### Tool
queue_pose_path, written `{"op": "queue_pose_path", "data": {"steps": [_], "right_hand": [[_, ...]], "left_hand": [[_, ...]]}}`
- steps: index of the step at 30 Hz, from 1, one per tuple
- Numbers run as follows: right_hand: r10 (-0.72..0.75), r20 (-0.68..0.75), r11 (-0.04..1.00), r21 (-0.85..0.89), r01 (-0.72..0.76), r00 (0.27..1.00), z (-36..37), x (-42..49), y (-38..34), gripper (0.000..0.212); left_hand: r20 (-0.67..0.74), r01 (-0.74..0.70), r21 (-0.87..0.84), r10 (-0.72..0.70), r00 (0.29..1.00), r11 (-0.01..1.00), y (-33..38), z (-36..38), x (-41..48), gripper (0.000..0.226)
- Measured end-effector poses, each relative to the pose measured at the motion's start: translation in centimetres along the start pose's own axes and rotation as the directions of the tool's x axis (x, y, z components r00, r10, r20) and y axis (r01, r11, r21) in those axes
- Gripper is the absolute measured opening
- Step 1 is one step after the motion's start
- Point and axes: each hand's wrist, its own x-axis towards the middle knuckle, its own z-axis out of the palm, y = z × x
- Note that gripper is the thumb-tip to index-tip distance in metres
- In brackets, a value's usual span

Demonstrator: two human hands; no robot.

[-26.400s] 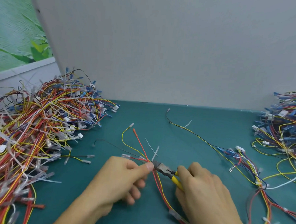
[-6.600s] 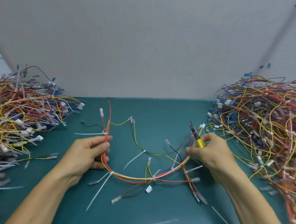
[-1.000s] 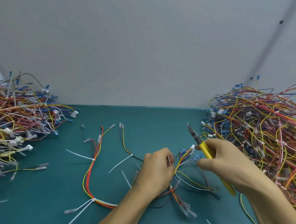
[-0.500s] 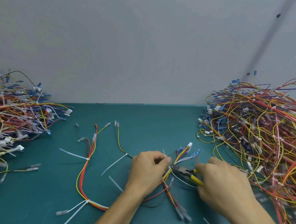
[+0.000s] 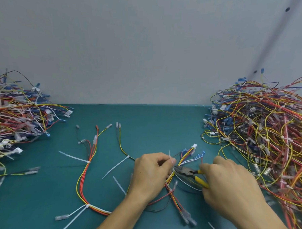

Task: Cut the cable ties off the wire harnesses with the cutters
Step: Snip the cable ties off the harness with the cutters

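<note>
- Now, my left hand (image 5: 150, 174) is curled over the wire harness (image 5: 171, 178), thumb and forefinger pinching the bundle where a white cable tie (image 5: 169, 154) sticks up just past my fingertips.
- My right hand (image 5: 230, 186) is wrapped around the yellow handles of the cutters (image 5: 187, 173), gripping them firmly.
- The cutters' dark nose points left and meets the bundle right beside my left fingertips. I cannot tell whether the blades are on the tie itself.
- Beyond the pinch the harness fans out into thin wires ending in a white connector (image 5: 194, 145) and several blue terminals (image 5: 198, 155), all lying on the teal mat (image 5: 155, 123).
- Below the pinch, red and yellow wires run toward me and end in clear-sleeved terminals (image 5: 186, 218) near my right forearm.
- To my left, a long red, orange and yellow run (image 5: 83, 181) curves over the mat and disappears under my left forearm. White ties are cinched around it at the top (image 5: 89, 161) and at the bottom bend (image 5: 87, 206).
- A thin yellow and black branch (image 5: 119, 142) carries another tie (image 5: 128, 156).
- Loose tie pieces (image 5: 119, 185) lie flat on the mat near my left wrist.
- One big tangled heap of harnesses (image 5: 268, 138) sits at my right, touching my right hand's far side. Another heap (image 5: 15, 117) sits well apart at my left.
- A plain grey wall (image 5: 133, 43) stands behind the mat.
</note>
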Motion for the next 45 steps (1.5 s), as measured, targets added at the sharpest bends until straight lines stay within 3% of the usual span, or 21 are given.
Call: {"op": "queue_pose_path", "data": {"steps": [6,11,18,26,32,35,37,41,43,45], "right_hand": [[-0.041,0.008,0.999,0.005,0.041,0.999,-0.1,0.3,-0.6,0.020],[-0.097,-0.001,0.995,0.008,0.097,0.995,0.3,0.4,-0.8,0.004],[-0.127,-0.102,0.991,0.031,0.130,0.987,-0.2,0.2,-1.6,0.036],[-0.056,-0.258,0.997,0.042,0.069,0.965,1.2,-0.5,-1.7,0.016],[-0.024,-0.220,0.992,0.113,0.050,0.975,1.5,-0.5,-1.6,0.039],[-0.039,-0.120,0.997,0.062,0.046,0.992,1.4,-0.4,-1.5,0.029],[-0.004,-0.075,0.997,0.083,0.010,0.997,1.7,-0.3,-1.0,0.013],[0.083,-0.046,0.975,0.210,-0.072,0.995,1.1,-0.6,0.4,0.024],[0.107,-0.086,0.968,0.235,-0.084,0.990,0.6,-1.1,1.0,0.029],[0.090,-0.119,0.974,0.217,-0.062,0.989,0.2,-1.9,1.3,0.031]], "left_hand": [[-0.013,-0.055,0.012,0.056,0.998,0.998,-0.2,0.2,0.1,0.009],[-0.076,-0.055,0.027,0.057,0.995,0.998,-0.6,0.6,0.4,0.021],[-0.066,0.013,-0.046,-0.016,0.998,0.999,-0.6,0.5,0.5,0.023],[-0.039,0.049,-0.096,-0.053,0.998,0.994,-0.3,0.4,0.7,0.025],[-0.051,0.050,-0.103,-0.055,0.997,0.993,-0.1,0.3,0.6,0.024],[-0.058,0.083,-0.202,-0.096,0.994,0.976,0.5,0.0,0.5,0.023],[-0.079,0.095,-0.369,-0.133,0.988,0.925,1.4,-0.4,0.5,0.022],[-0.100,0.026,-0.675,-0.126,0.987,0.737,4.5,-2.6,0.6,0.022],[-0.080,-0.016,-0.715,-0.059,0.995,0.699,5.9,-4.0,0.4,0.023],[-0.045,-0.036,-0.647,0.009,0.999,0.762,6.5,-5.1,0.2,0.024]]}}
